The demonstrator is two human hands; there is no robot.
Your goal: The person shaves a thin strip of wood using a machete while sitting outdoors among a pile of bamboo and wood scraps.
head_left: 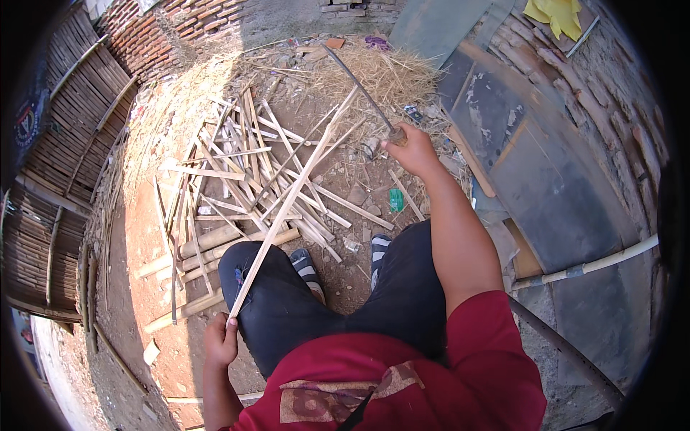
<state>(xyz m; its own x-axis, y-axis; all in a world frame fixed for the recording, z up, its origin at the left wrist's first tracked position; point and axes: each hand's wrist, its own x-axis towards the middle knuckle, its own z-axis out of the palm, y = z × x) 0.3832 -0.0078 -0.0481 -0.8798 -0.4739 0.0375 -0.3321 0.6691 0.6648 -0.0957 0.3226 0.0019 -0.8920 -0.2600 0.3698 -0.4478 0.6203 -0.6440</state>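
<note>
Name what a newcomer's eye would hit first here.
Probably the sprawling heap of pale, flat wooden strips, ahead and left of the dark, white-striped sandals. Next, the long, pale wooden lath slanting from the left grip across that heap, and the long, thin, dark blade in the right grip, pointing up-left.

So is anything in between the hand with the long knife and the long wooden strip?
Nothing that I can see. The right hand holds the long knife, which shows close beside the far end of the long wooden strip. The left hand grips its near end.
</note>
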